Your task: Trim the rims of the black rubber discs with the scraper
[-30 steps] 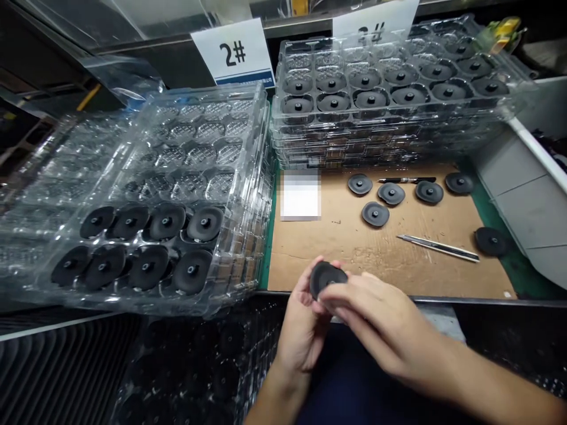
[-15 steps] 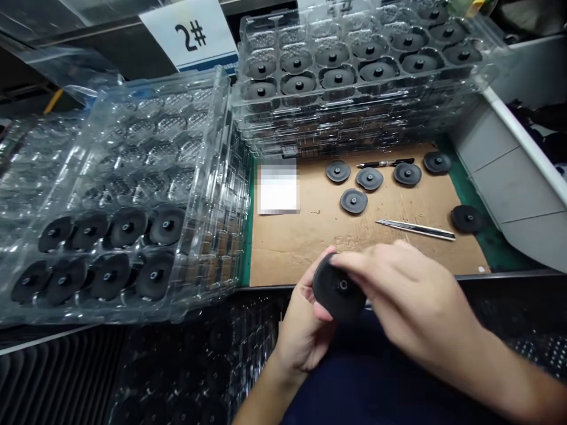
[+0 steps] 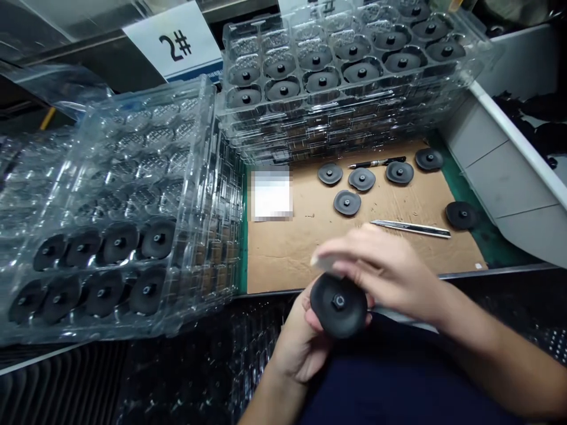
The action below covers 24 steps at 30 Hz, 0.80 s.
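The left grip (image 3: 301, 342) is clasped around the rim of a black disc (image 3: 339, 321), fingertips showing at both sides; the disc's dished face and central stub (image 3: 339, 301) are turned up toward the camera. It is held over dark blue clothing (image 3: 367, 378), just off the near edge of the bench (image 3: 242, 260). The right grip (image 3: 385, 265) is over the disc's upper edge, at about 1 o'clock, its fingers bent and blurred; a pale patch shows beneath them, and I cannot tell whether they pinch anything.

Reading the clock from the held disc, three loose discs (image 3: 346, 209) lie near 12 o'clock on a cardboard sheet (image 3: 283, 254), two more at 1, and one at 2 across the sheet's right edge. A black pen (image 3: 376, 163) lies behind them, between 12 and 1. A slim cutter knife (image 3: 411, 229) lies at 2, just beyond the right grip. A pixelated white patch (image 3: 272, 198) is at 11. At 10, a clear tray stack (image 3: 146, 159) has eight discs in its two nearest rows; at 12, a second tray stack (image 3: 336, 112) carries more. A "2#" sign (image 3: 175, 44) stands at 11.
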Each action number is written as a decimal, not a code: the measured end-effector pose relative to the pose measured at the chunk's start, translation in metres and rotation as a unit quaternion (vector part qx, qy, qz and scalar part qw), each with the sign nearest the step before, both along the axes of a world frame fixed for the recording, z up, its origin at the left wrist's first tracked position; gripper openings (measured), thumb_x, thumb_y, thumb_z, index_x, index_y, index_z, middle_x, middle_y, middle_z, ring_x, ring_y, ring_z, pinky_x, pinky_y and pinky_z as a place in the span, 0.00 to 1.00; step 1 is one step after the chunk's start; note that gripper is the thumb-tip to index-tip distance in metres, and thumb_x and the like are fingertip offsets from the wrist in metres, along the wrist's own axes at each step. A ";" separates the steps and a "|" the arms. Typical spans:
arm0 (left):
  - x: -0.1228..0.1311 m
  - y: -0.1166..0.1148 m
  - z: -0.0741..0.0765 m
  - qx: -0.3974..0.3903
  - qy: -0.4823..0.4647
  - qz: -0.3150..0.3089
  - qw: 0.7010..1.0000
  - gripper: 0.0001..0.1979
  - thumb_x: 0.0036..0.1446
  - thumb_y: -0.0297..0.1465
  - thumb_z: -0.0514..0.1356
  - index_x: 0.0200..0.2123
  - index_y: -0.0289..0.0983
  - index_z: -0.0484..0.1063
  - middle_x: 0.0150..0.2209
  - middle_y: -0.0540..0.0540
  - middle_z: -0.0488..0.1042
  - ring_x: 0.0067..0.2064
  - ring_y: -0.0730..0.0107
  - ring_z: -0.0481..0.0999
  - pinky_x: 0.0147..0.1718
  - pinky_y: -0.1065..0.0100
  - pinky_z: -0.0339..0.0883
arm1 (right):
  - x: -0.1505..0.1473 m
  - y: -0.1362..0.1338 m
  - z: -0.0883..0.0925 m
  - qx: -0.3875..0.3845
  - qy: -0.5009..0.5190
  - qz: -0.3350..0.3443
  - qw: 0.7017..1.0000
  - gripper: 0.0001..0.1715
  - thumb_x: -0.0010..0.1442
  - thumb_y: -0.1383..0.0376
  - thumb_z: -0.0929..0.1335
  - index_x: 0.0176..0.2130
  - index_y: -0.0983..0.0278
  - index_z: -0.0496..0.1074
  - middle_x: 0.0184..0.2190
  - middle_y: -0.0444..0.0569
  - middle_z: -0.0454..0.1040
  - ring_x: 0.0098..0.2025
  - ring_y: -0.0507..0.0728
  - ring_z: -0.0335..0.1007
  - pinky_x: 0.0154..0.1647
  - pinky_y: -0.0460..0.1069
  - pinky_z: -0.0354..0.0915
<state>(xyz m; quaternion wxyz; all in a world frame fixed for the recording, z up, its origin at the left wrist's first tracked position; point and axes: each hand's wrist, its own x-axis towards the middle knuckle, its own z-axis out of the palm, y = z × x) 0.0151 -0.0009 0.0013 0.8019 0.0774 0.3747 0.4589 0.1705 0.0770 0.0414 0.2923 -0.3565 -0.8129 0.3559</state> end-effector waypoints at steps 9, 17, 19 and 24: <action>-0.010 0.001 0.005 0.002 -0.127 -0.028 0.991 0.36 0.40 0.43 0.68 0.55 0.43 0.65 0.49 0.43 0.74 0.46 0.54 0.76 0.41 0.63 0.72 | 0.031 -0.043 -0.083 -0.288 -0.012 -0.097 0.953 0.16 0.63 0.59 0.60 0.47 0.60 0.69 0.43 0.49 0.75 0.44 0.58 0.72 0.41 0.51 0.69; -0.010 -0.002 0.009 0.013 -0.107 -0.038 0.993 0.34 0.40 0.40 0.70 0.52 0.43 0.68 0.49 0.43 0.73 0.46 0.53 0.76 0.43 0.60 0.72 | 0.033 -0.044 -0.033 -0.103 -0.045 -0.244 0.963 0.13 0.62 0.63 0.63 0.47 0.58 0.69 0.44 0.46 0.74 0.39 0.55 0.71 0.35 0.47 0.65; -0.008 -0.002 0.011 0.028 -0.082 -0.045 0.995 0.33 0.40 0.41 0.69 0.51 0.42 0.69 0.49 0.43 0.73 0.47 0.52 0.75 0.44 0.58 0.71 | 0.020 -0.041 -0.008 0.018 -0.034 -0.177 0.983 0.16 0.62 0.68 0.63 0.50 0.56 0.68 0.44 0.46 0.74 0.40 0.54 0.70 0.38 0.49 0.62; -0.009 -0.008 0.007 0.048 -0.026 -0.033 0.998 0.28 0.44 0.42 0.67 0.50 0.38 0.71 0.45 0.44 0.76 0.50 0.53 0.73 0.54 0.58 0.63 | -0.004 -0.032 0.012 0.104 -0.040 0.057 0.992 0.16 0.62 0.72 0.60 0.45 0.60 0.71 0.32 0.46 0.74 0.32 0.52 0.65 0.33 0.50 0.55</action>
